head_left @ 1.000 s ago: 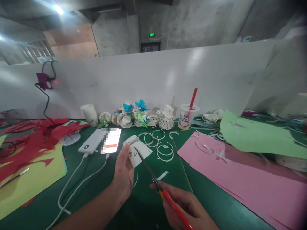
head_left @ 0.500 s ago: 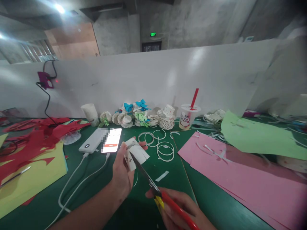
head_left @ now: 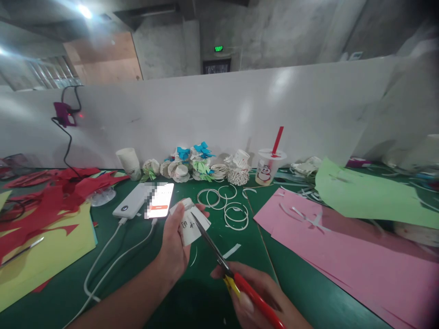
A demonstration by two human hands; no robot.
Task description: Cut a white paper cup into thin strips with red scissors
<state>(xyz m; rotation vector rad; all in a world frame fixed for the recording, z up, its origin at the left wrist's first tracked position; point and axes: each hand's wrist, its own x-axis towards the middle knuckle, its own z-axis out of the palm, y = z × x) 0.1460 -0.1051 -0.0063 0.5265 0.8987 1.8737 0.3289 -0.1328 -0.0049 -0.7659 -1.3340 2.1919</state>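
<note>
Above the green table (head_left: 206, 292), the left hand (head_left: 174, 249) is gripping a white paper cup (head_left: 190, 222), while the right hand (head_left: 260, 297) is clamping red-handled scissors (head_left: 233, 274), blades meeting the cup's cut edge, beside 1 lit phone (head_left: 159, 200).

The phone (head_left: 159, 200) screen is partly pixelated, left of the paper cup (head_left: 190, 222). The right hand (head_left: 260, 297) (holding the red-handled scissors (head_left: 236, 278)) is cut off by the bottom edge; the cup's writing is unreadable.
</note>
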